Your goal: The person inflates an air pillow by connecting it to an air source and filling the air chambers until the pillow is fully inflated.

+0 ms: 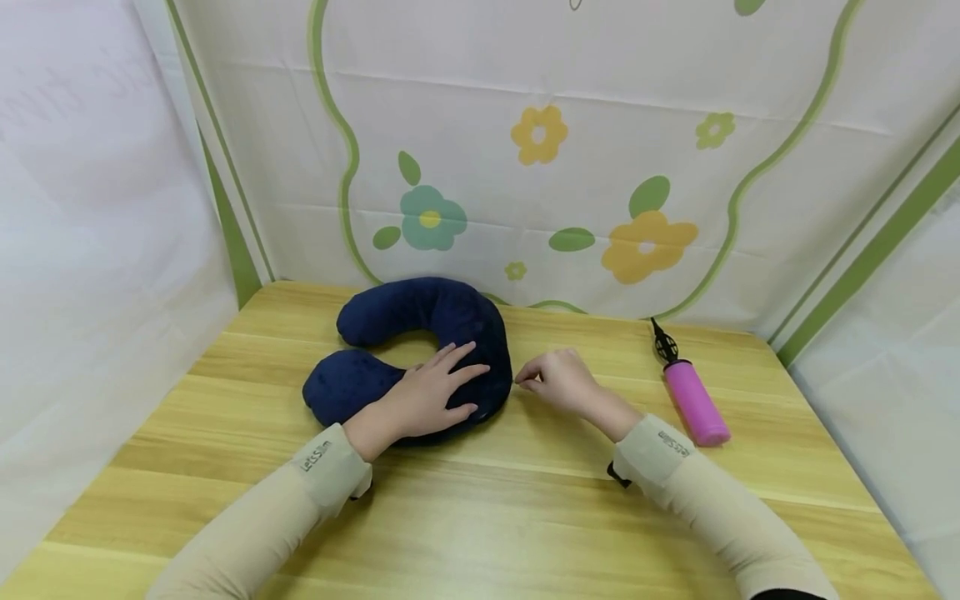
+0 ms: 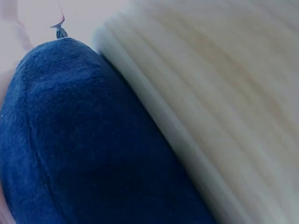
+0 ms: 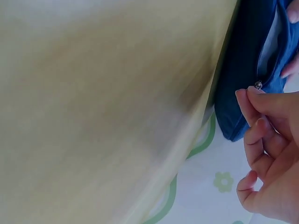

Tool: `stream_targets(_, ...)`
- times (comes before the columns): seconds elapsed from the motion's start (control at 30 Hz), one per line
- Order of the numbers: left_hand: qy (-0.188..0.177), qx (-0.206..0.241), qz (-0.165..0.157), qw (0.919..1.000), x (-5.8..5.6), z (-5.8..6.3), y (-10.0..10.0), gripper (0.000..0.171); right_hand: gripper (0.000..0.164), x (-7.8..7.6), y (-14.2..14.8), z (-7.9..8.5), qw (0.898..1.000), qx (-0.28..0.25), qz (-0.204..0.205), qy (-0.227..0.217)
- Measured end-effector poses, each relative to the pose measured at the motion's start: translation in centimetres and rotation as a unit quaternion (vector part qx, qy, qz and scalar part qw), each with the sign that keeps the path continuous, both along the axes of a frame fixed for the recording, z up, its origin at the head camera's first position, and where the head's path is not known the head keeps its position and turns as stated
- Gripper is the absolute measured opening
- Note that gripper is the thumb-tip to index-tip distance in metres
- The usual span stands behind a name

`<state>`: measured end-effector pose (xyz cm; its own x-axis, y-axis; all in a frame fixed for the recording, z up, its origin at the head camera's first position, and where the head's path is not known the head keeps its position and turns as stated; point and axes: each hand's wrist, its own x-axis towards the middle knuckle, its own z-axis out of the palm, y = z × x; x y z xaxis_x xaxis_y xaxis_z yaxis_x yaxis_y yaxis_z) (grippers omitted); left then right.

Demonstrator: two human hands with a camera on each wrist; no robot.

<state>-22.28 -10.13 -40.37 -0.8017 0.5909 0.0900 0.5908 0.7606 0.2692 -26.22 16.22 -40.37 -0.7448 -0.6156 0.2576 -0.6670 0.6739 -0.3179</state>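
A dark blue U-shaped neck pillow (image 1: pixel 468 321) lies on the wooden table, its open side facing left. My left hand (image 1: pixel 427 396) rests on the pillow's near right part with the fingers spread. At the pillow's right edge, my right hand (image 1: pixel 558 381) pinches a small zipper pull between thumb and forefinger. In the right wrist view the metal zipper slider (image 3: pixel 258 85) shows just beyond the fingertips, and the zipper gapes beside it over a greyish inside. The pillow's plush fabric (image 2: pixel 93 130) fills much of the left wrist view.
A pink hand pump (image 1: pixel 697 402) with a black nozzle lies on the right side of the wooden table (image 1: pixel 480 517). Behind the table hangs a white curtain (image 1: pixel 465 100) with printed flowers, and white sheets hang at both sides.
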Motion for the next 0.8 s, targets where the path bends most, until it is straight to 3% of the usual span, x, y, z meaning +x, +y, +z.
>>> stream_targets(0.4, -0.001, -0.004, 0.008, 1.0, 0.1, 0.1, 0.2, 0.061, 0.011, 2.7, -1.4, -0.4, 0.996, -0.011, 0.079, -0.037)
stream_targets(0.8, 0.017, -0.005, -0.003, 0.9998, 0.4, 0.2, 0.0, 0.062, 0.014, 2.3, -0.2, 0.3, 0.998, 0.007, 0.037, -0.052)
